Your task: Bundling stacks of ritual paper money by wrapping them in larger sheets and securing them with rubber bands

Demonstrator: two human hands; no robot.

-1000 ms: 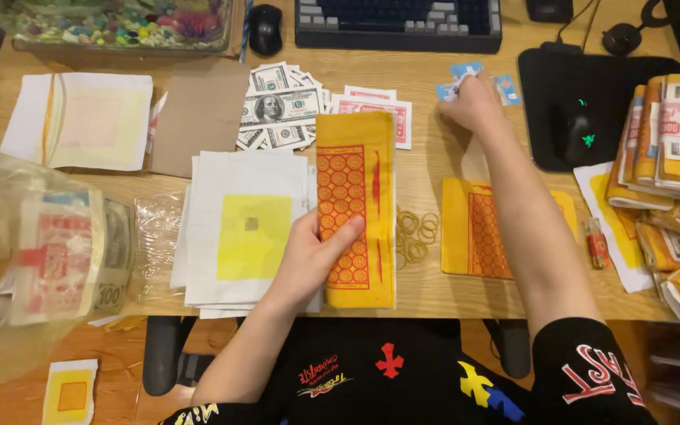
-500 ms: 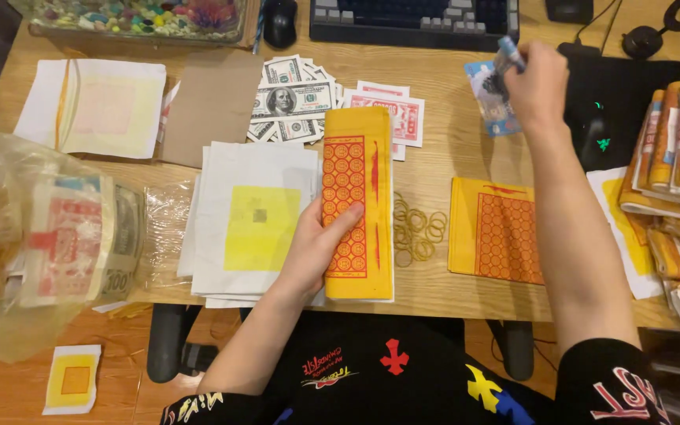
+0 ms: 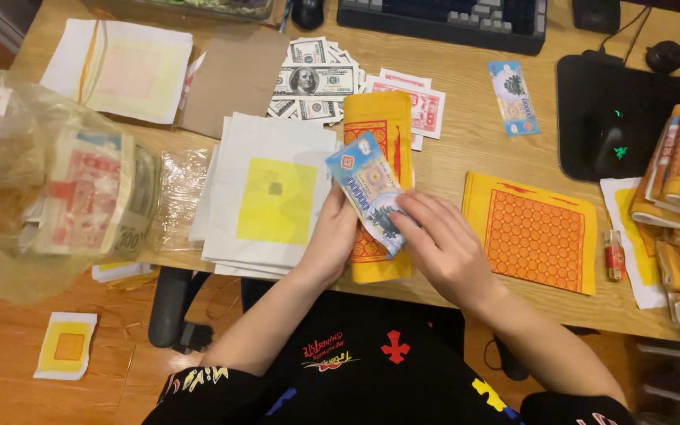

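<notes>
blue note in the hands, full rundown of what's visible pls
The blue note is a small paper rectangle printed in light blue with a red-orange patch at its upper left corner and darker blue artwork lower down. It is flat, tilted diagonally, held above the folded yellow-orange paper. The left hand supports its lower left edge; the right hand pinches its lower right end with the fingertips. A similar note lies further back on the desk.

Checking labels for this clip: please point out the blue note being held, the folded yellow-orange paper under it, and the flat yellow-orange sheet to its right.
blue note (image 3: 367, 191), head view, middle of its printed face.
folded yellow-orange paper (image 3: 379, 118), head view, upper part above the note.
flat yellow-orange sheet (image 3: 533, 232), head view, centre of its orange pattern.
</notes>
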